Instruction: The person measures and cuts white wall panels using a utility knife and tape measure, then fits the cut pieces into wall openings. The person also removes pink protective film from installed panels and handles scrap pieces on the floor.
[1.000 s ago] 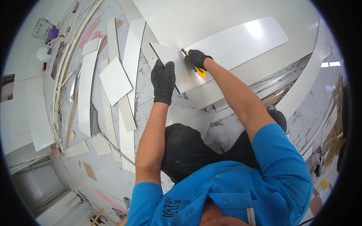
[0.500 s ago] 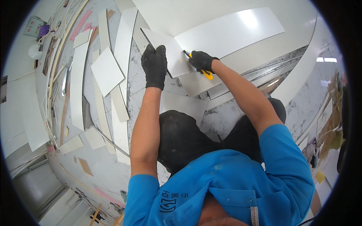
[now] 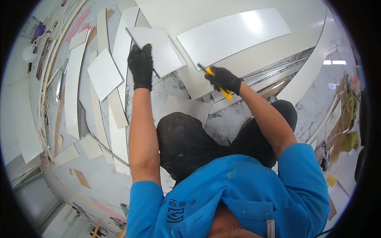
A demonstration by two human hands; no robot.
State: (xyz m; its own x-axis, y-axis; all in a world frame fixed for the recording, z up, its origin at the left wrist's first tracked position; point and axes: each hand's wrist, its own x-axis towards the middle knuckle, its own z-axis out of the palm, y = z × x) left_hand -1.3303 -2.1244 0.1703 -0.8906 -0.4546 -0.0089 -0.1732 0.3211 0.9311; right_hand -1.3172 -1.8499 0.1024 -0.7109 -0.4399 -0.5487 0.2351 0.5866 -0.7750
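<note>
My left hand, in a black glove, grips the left side of a square white board, where a thin dark strip runs along or under the edge. The square stands apart from a long white board, with a gap between their edges; both are over a larger pale panel. My right hand, also gloved, is closed on a yellow utility knife, its dark front end pointing up-left near the lower left corner of the long board.
Many white boards and offcuts lie scattered on the grey floor at the left, with long strips and pink pieces. My knees are below the boards. Brown and olive scraps pile at the far right.
The square board has separated from the long board and moved left and up with my left hand. My right hand has drawn the knife back, down and rightward from the join.
</note>
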